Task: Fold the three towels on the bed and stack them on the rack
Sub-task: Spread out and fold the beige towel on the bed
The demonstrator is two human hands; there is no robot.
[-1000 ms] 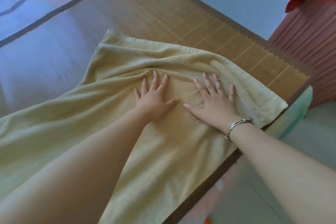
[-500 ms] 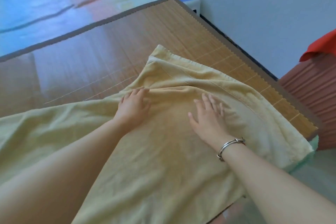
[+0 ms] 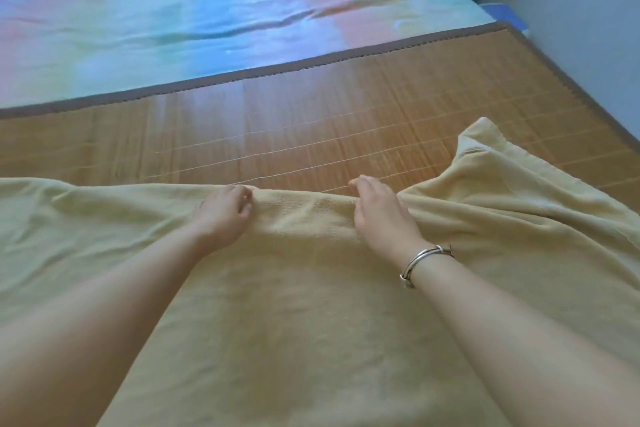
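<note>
Early stage: my left hand [image 3: 225, 215] and right hand [image 3: 379, 215] both grip the far edge of the unfolded yellow towel [image 3: 311, 322] spread beneath them on the bamboo bed mat [image 3: 277, 121]; folding barely begun, no rack in view.

Bed [image 3: 498, 15] carried a pastel sheet [image 3: 207, 28] with a bamboo mat [image 3: 277, 128] over it; yellow towel [image 3: 311, 322] lay spread, rumpled, on the mat.

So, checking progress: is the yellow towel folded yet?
Not yet: the yellow towel lies spread and rumpled on the bamboo mat, both hands gripping its far edge.
</note>
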